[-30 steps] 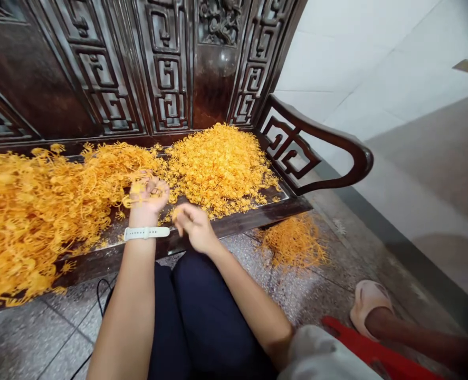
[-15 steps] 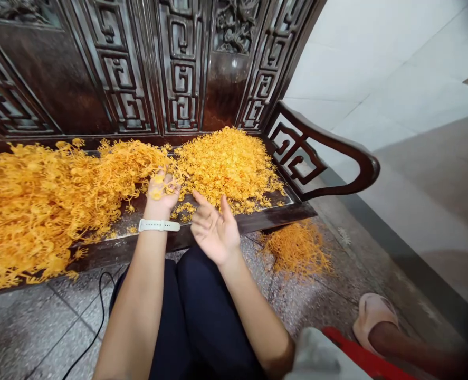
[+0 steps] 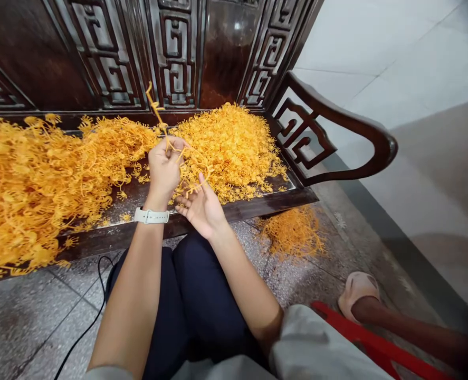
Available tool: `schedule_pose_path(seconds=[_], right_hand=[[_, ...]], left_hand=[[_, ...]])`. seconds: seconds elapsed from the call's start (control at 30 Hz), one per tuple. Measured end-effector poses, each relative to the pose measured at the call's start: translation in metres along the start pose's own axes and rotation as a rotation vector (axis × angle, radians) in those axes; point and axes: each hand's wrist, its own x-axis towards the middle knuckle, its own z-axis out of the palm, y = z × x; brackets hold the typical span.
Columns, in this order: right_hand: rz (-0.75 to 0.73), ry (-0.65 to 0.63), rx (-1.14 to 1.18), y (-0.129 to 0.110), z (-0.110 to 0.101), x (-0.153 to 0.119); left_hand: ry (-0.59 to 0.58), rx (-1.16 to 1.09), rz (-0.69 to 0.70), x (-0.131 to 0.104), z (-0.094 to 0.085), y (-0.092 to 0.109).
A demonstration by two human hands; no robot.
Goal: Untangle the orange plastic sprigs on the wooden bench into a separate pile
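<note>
My left hand (image 3: 163, 171), with a pale watch on the wrist, is closed on a thin, branching yellow stem (image 3: 154, 104) that looks like plastic. One end points up past the fingers; other branches reach down to the right. My right hand (image 3: 205, 211) is palm up just below, thumb and fingers apart. The lower branches hang by its thumb, and I cannot tell if they touch it. Behind both hands lies a heap of small yellow flower-like pieces (image 3: 229, 150). To the left spreads a larger pile of yellow pieces on stems (image 3: 39, 184).
Both piles lie on a dark wooden bench (image 3: 253, 208) with a carved back and a curved armrest (image 3: 360, 132). Bare orange stems (image 3: 295, 232) lie on the floor below. A black cable (image 3: 81, 338) runs at left. Another person's foot in a pale shoe (image 3: 358, 293) is beside a red frame (image 3: 356, 338).
My left hand has turned from palm up to closed, with the stem now standing up from it. My right hand has moved slightly up and left, closer to it. The view has tilted down slightly.
</note>
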Motion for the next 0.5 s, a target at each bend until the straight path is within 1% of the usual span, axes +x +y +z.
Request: schedule_pose_path(seconds=[0.07,0.1,0.2,0.27,0.33,0.4,0.5], right_hand=[[0.018,-0.007,0.011,0.005,-0.005,0.005],[0.019,-0.001,0.015,0.008,-0.007,0.007],[-0.012,0.051,0.025,0.014,-0.011,0.011],[-0.066,0.068,0.007,0.016,-0.012,0.011],[-0.124,0.053,-0.027,0.016,-0.012,0.008],[-0.192,0.047,-0.051,0.013,-0.011,0.005],[-0.319,0.099,-0.071,0.008,-0.009,0.001]], left_hand=[[0.004,-0.059,-0.12,0.0,0.003,0.002],[0.044,-0.125,-0.206,0.0,0.005,0.003],[0.258,-0.393,-0.447,0.006,0.01,0.007],[0.361,-0.52,-0.532,0.012,0.008,0.009],[0.409,-0.597,-0.584,0.018,0.001,0.012],[0.455,-0.649,-0.66,0.022,-0.01,0.015],[0.521,-0.69,-0.796,0.025,-0.028,0.011]])
